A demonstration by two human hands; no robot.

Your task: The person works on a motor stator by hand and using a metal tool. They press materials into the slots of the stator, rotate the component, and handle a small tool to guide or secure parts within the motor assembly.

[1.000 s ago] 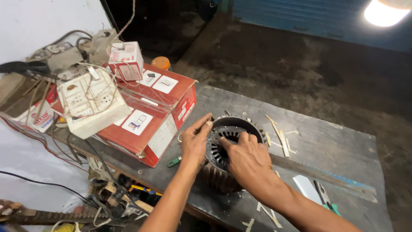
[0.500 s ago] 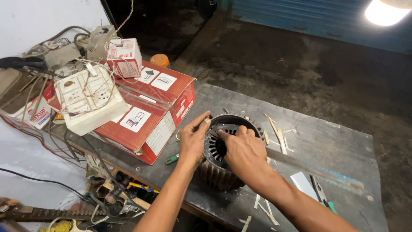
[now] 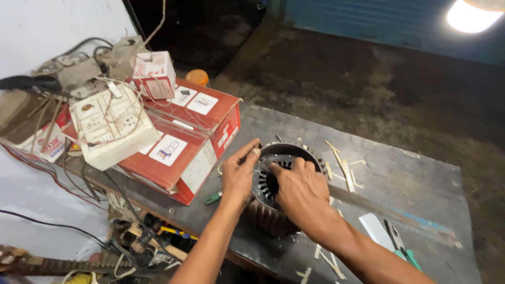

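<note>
Fingers (image 3: pixel 251 153) of your left hand (image 3: pixel 238 176) lie spread and flat against the outer rim of the motor stator (image 3: pixel 279 181), steadying it, clamped on nothing. Your right hand (image 3: pixel 301 190) rests over the top of the core with its fingers (image 3: pixel 277 169) curled together and pressed down into the slotted bore; whether they pinch anything there cannot be told.

The stator stands upright on the dark counter (image 3: pixel 410 184), near its front edge and about midway along it, ribbed side wall visible below your wrists. Just behind and to the right of it lie pale insulation strips (image 3: pixel 343 167), more of them scattered toward the front edge (image 3: pixel 327 259). Green-handled scissors (image 3: pixel 401 246) rest beside a white card (image 3: pixel 377 230) toward the right front corner. A small green tool (image 3: pixel 213 198) lies just left of your left wrist, against the red cardboard box (image 3: pixel 195 142), which carries a white switchboard (image 3: pixel 111 126) with loose wiring.

The step in hand appears to be work on the stator slots, one hand bracing while the other presses at the teeth. Judged from this, the next move calls for a steady brace on the rim and fine fingertip pressure along a single slot, without tilting the core.
</note>
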